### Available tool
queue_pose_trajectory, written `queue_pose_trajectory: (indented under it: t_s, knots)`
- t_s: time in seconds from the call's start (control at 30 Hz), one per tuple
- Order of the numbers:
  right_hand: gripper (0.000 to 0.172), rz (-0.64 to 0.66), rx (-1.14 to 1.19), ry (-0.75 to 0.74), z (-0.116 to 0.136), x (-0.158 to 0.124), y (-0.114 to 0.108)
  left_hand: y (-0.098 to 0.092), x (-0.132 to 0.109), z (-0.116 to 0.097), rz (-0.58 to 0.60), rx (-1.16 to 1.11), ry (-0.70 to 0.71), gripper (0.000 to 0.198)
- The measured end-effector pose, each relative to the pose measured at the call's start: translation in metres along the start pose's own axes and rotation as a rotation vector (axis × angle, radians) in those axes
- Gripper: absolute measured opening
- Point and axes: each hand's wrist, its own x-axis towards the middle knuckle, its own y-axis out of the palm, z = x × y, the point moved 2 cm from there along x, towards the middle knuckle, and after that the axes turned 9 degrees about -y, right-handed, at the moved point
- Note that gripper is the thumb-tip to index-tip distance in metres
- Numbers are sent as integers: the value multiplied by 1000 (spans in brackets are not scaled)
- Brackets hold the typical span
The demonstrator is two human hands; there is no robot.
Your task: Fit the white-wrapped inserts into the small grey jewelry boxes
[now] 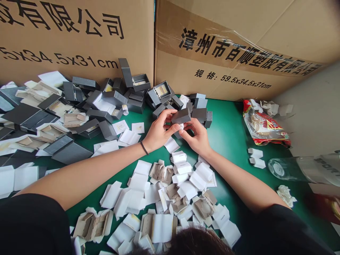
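Near the middle of the green table (225, 136), a small dark grey box (182, 116) is held between both hands. My left hand (160, 130) grips its left side, with the thumb underneath and the fingers curled behind. My right hand (196, 136) closes on the lower right of the box, its thumb and fingers at a small white piece (181, 126) under the edge. The inside of the box is hidden. Other dark boxes (199, 115) lie just behind the hands, and a folded white paper (171, 144) lies below them.
Dark boxes and white inserts (22, 115) pile up at the left. Folded white papers (162, 226) spread in front of me. Two large cartons (233, 81) stand behind. At the right are a red snack bag (265, 127), a clear bottle (294, 168) and crumpled tissue (286, 196).
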Motion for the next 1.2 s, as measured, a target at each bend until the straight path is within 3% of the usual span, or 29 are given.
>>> queue_pose_trajectory:
  t_s: [0.27,0.63,0.93,1.2]
  knots:
    - [32,-29,-27,-3,0,1,1,-1,0,-3,15,80,14,65]
    - [21,58,-111,-84,5,7,0,-1,-1,0,31,89,-6,63]
    - [25,161,-27,-188,4,12,-2,1,-1,1,62,55,-14,61]
    - [28,62,-96,-131,6,5,0,-1,2,1,75,53,-6,60]
